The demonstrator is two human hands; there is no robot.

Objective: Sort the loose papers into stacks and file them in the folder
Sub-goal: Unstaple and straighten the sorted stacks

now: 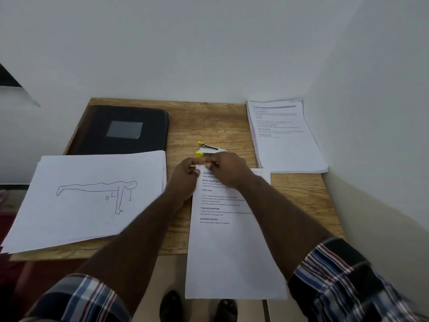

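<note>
Both hands meet at the top left corner of the printed sheets [229, 228] lying in the middle of the desk [209, 122]. The left hand [185, 175] pinches that corner with curled fingers, and the right hand [226, 169] pinches it from the other side — what exactly they are doing there is hidden by the knuckles. A yellow stapler [207, 149] lies just beyond the hands.

The black folder [123, 130] sits closed at the far left, with a drawing stack [88, 196] in front of it and a text stack [284, 135] at the far right.

The risks, as I judge them: the printed sheets hang well over the near edge of the desk, so a loosened pinch could let them slide to the floor — and the drawing stack overhangs too, where the left forearm could nudge it.
</note>
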